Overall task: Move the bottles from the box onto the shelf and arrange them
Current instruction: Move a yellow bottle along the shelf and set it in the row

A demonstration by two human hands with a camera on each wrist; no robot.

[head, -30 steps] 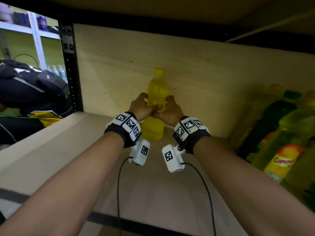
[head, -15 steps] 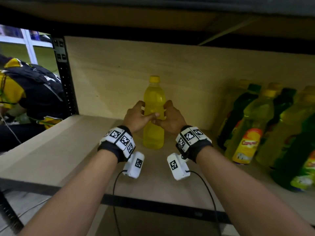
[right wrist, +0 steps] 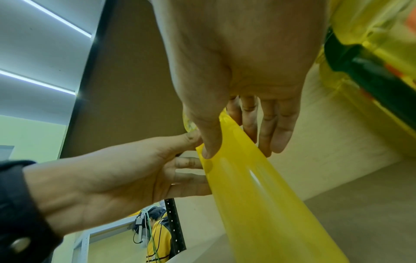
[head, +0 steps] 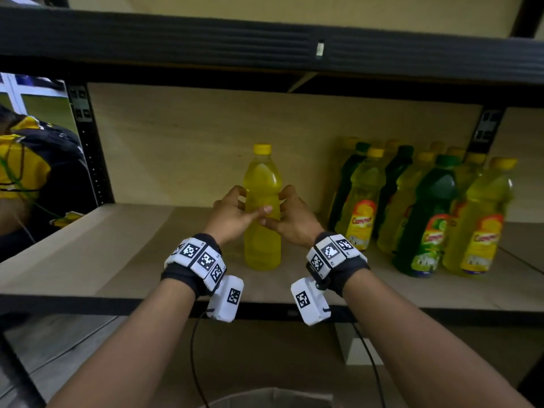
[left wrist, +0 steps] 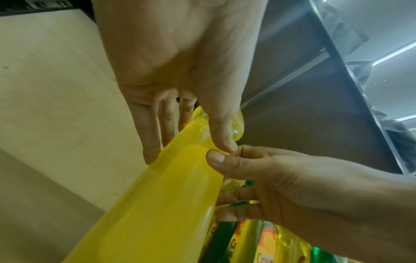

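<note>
A plain yellow bottle (head: 262,251) with a yellow cap stands upright on the wooden shelf board (head: 103,260), near the back panel. My left hand (head: 250,201) holds its middle from the left, with the thumb across the front and the fingers behind. My right hand (head: 276,206) holds it the same way from the right, and the two thumb tips almost meet. In the left wrist view the left hand (left wrist: 188,151) pinches the bottle (left wrist: 157,204). The right wrist view shows the right hand (right wrist: 238,151) on the bottle (right wrist: 258,204).
Several labelled yellow and green bottles (head: 426,207) stand in rows on the right of the shelf. The upper shelf's black beam (head: 265,39) runs close overhead, and a black upright (head: 88,148) bounds the left. A person in yellow and black (head: 26,172) sits beyond it. Cardboard (head: 273,399) shows at the bottom.
The head view has drawn back and up, bringing the bottles on the right and the upper beam into view. Both hands stay on the yellow bottle, which stands in the same spot.
</note>
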